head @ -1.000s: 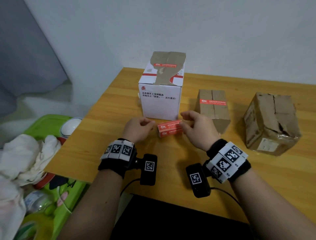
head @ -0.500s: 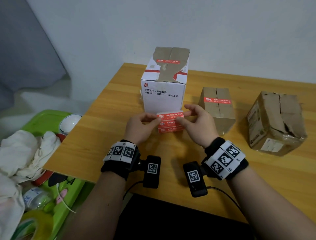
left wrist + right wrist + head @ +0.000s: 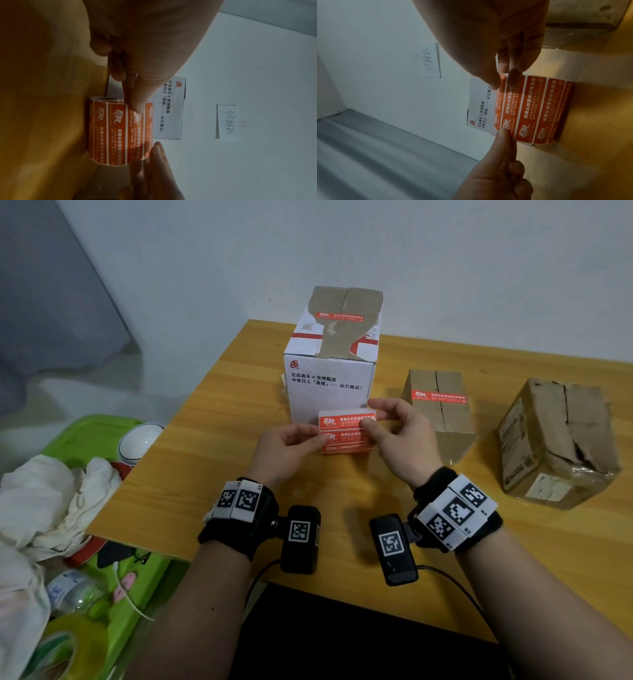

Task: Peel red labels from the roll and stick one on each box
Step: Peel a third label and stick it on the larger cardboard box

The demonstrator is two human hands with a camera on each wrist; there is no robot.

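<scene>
The roll of red labels [image 3: 346,445] rests on the wooden table [image 3: 212,474] in front of the white box [image 3: 330,392], with a strip of labels [image 3: 346,422] pulled up off it. My left hand [image 3: 317,436] pinches the strip's left end and my right hand [image 3: 371,416] pinches its right end. The wrist views show the roll [image 3: 109,129] [image 3: 539,108] with a fingertip on each end. The white box carries a red label [image 3: 339,317] on top, and so does the middle brown box [image 3: 442,426]. I see no label on the right brown box [image 3: 558,440].
Left of the table a green tray [image 3: 89,436] holds a white cloth [image 3: 51,501], a bowl [image 3: 138,441], a bottle and a yellow tape roll [image 3: 73,645]. A handwritten paper note [image 3: 227,121] hangs on the wall. Cables run from both wrist cameras over the table's front edge.
Both hands have risen from the table, drawing a strip of labels up off the roll. The roll stays on the table in front of the white box.
</scene>
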